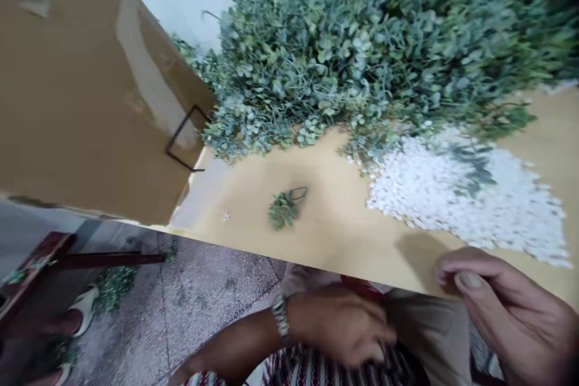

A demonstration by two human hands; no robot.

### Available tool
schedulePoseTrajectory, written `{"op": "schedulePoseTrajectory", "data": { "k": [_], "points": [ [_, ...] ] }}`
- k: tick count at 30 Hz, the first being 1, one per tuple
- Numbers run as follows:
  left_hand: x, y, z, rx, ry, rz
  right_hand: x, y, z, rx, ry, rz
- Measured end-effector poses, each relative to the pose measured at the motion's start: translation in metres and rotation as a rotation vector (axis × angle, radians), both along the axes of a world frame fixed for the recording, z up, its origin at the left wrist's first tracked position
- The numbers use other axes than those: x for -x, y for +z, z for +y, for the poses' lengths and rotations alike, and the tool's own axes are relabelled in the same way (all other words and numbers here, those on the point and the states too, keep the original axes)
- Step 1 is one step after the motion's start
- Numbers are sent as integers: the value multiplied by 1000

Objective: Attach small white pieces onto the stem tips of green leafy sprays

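My left hand (339, 325), with a metal watch on the wrist, is over my lap below the table edge. Motion smears its fingers, which are near dark material. At the table's front edge, my right hand (511, 307) is closed, thumb against curled fingers; whatever is in it is hidden. Just beyond it spreads a pile of small white pieces (434, 193), with a leafy sprig (473, 166) lying on top. A small green sprig cluster with a dark loop (283, 210) lies by itself on the tan tabletop (335, 235).
A large heap of artificial green foliage (353, 54) covers the back of the table. To the left stands a brown cardboard panel (90, 90) with a bent black wire (174, 142) at its edge. A tiny white piece (225, 216) lies nearby. Another person's foot (81, 313) shows on the floor.
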State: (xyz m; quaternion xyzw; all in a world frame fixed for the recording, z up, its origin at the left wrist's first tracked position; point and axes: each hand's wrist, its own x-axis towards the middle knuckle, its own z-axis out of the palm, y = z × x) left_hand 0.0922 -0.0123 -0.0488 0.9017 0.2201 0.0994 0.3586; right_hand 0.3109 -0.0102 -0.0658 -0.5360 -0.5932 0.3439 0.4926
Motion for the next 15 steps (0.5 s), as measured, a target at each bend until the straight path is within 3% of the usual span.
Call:
{"op": "schedulePoseTrajectory", "data": {
  "k": [1,3,5,6,8,11,15],
  "points": [
    [16,15,-6,3,-16,-108,-1,-1,0,-4,28,-46],
    [50,48,-9,-74,113,-278,-2,-5,2,-22,66,-110],
    [79,72,7,-345,552,-191,-2,-8,5,-57,140,-166],
    [91,78,20,-403,590,-41,-2,-9,7,-71,182,-193],
    [108,78,52,-428,486,222,-2,-10,9,-103,257,-233],
    [115,62,86,-365,286,410,0,-3,12,-141,272,-236],
    [99,46,87,-468,345,370,6,8,14,-183,273,-220]
  ]
}}
